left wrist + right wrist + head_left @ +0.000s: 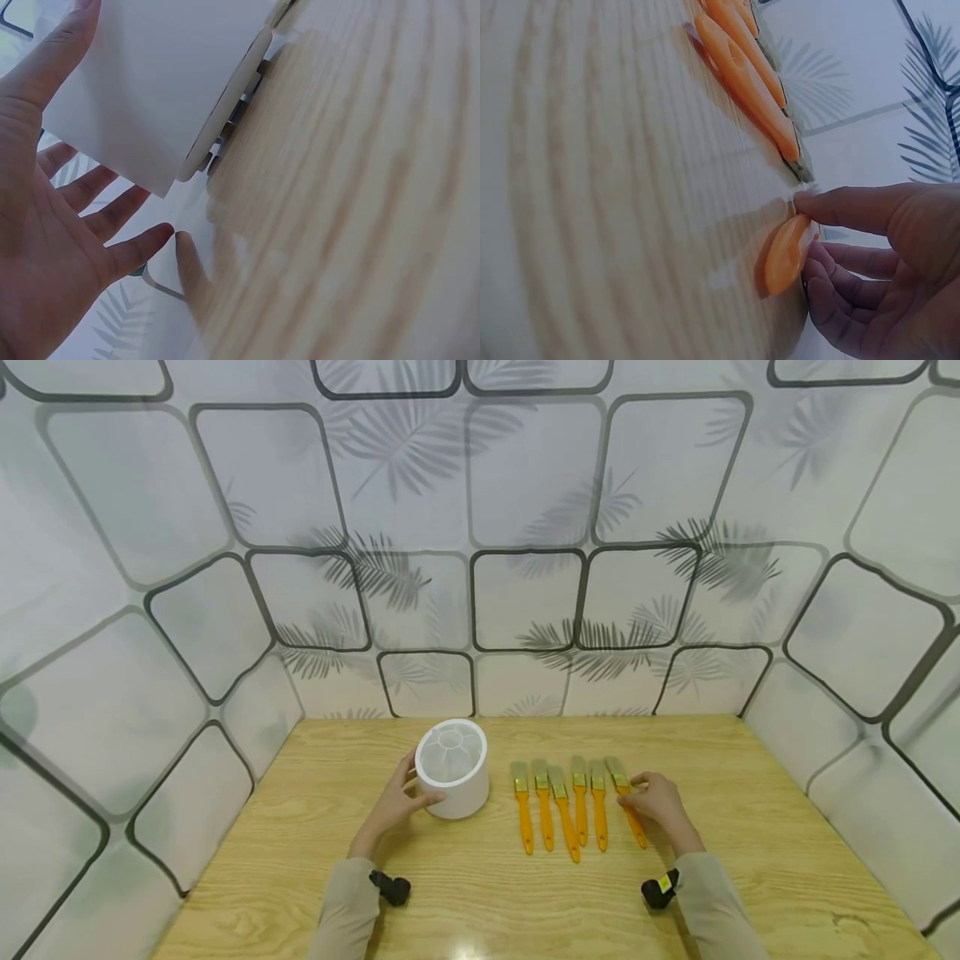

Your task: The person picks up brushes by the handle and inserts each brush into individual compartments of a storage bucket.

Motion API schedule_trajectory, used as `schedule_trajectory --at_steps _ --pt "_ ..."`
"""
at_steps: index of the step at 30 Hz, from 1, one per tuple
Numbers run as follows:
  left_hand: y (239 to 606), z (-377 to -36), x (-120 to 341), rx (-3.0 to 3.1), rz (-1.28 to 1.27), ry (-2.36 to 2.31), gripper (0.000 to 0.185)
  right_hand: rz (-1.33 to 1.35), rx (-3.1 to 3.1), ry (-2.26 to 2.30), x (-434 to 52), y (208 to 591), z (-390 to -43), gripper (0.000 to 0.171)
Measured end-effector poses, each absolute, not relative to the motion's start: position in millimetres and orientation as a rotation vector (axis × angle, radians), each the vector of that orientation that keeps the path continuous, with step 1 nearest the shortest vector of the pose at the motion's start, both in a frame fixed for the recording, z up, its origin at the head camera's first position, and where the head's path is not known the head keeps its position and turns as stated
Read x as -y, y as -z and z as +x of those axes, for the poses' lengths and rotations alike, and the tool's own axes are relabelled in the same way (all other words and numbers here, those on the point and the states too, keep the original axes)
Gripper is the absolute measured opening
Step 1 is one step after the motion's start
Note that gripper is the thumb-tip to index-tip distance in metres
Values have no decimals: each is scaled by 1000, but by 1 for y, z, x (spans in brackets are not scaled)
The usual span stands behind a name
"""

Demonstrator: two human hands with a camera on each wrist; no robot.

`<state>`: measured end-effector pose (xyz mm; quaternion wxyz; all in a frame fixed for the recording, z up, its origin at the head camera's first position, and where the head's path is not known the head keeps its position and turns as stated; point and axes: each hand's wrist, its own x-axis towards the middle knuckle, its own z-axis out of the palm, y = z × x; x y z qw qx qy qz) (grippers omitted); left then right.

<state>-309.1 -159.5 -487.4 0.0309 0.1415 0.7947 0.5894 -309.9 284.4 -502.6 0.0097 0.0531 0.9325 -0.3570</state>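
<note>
- Hands work at a pale wooden surface (pixel 750 827) set inside walls papered with rounded tile outlines and grey palm fronds.
- Left hand (pixel 395 806) rests against the left side of a white cylindrical holder (pixel 454 781), which stands upright on the surface a little left of centre; its open top shows inner dividers.
- From the left wrist view, the left hand (pixel 45 247) has its grip spread: the fingers (pixel 112 214) lie straight and fanned beside the holder (pixel 165 82), and the thumb reaches up along the white wall. Whether the palm truly presses the wall cannot be told.
- Six brushes with orange handles lie side by side just right of the holder, bristles pointing away from the person, handles toward them, brass-coloured ferrules roughly in a row.
- Right hand (pixel 660 806) sits at the right end of that row, on the rightmost brush (pixel 628 812).
- In the right wrist view, the right hand (pixel 885 262) pinches the rightmost brush (pixel 784 255) by its orange handle, thumb on top and the other fingers curled underneath; the handle is at the surface.
- Next brush (pixel 746 82) in the row lies just beside it, untouched.
- Both forearms wear beige sleeves, each with a small black wrist camera.
</note>
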Motion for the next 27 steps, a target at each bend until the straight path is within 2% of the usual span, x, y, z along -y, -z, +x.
schedule_trajectory --at_steps 10,27 --pt "488 -309 160 -2442 429 -1818 94 215 -2878 1213 -283 499 -308 39" --pt "488 -309 160 -2430 435 -1827 94 217 -2812 1332 -294 501 -308 38"
